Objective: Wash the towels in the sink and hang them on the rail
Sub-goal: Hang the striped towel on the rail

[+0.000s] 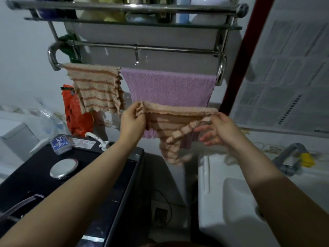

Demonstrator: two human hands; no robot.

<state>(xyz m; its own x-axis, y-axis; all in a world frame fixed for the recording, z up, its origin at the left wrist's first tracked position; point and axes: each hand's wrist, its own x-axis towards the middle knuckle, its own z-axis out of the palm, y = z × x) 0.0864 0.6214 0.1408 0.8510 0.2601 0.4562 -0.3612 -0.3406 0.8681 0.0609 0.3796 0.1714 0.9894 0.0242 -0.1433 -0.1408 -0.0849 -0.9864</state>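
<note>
I hold a beige towel with orange stripes (170, 122) stretched between both hands, below and in front of the rail (57, 65). My left hand (131, 120) pinches its left top corner. My right hand (219, 129) grips the right top corner, fingers partly spread. The towel's lower part hangs twisted downward. On the rail hang a second beige striped towel (96, 88) at the left and a purple towel (169, 88) to its right. The white sink (231, 202) lies at the lower right.
A steel shelf rack (124, 8) with bottles sits above the rail. A black appliance top (53, 175) with a round metal lid and a small blue box fills the lower left. An orange bag (76, 114) leans on the wall. A grey tap (292, 154) stands right.
</note>
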